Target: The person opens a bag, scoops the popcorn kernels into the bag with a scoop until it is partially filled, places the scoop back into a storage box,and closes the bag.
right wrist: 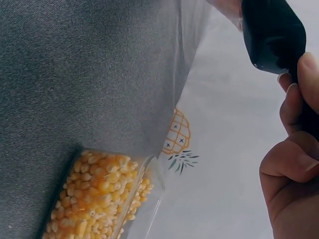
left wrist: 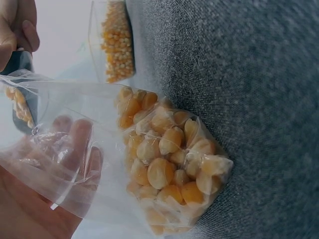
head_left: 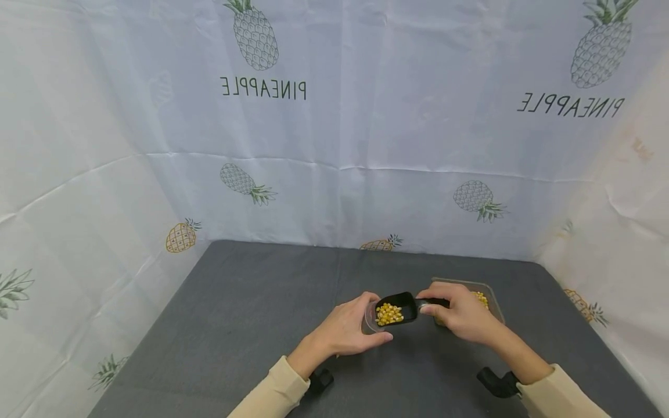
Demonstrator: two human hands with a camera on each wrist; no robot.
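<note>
My left hand (head_left: 342, 330) holds the upper part of a clear plastic bag (left wrist: 107, 124) with its mouth spread, the fingers showing through the film in the left wrist view. Corn kernels (left wrist: 169, 159) fill the bag's bottom, close over the table. My right hand (head_left: 462, 316) grips the handle of a black scoop (head_left: 409, 303). A small heap of yellow kernels (head_left: 389, 314) lies in the scoop, whose front edge is at the bag's mouth. Under and behind the right hand stands a clear rectangular container (right wrist: 151, 196) with many more kernels inside.
The dark grey table (head_left: 261, 302) extends left and behind the hands. White cloth (head_left: 340, 128) printed with pineapples hangs at the back and both sides. Black wrist mounts (head_left: 499, 383) sit below the beige sleeves (head_left: 277, 389).
</note>
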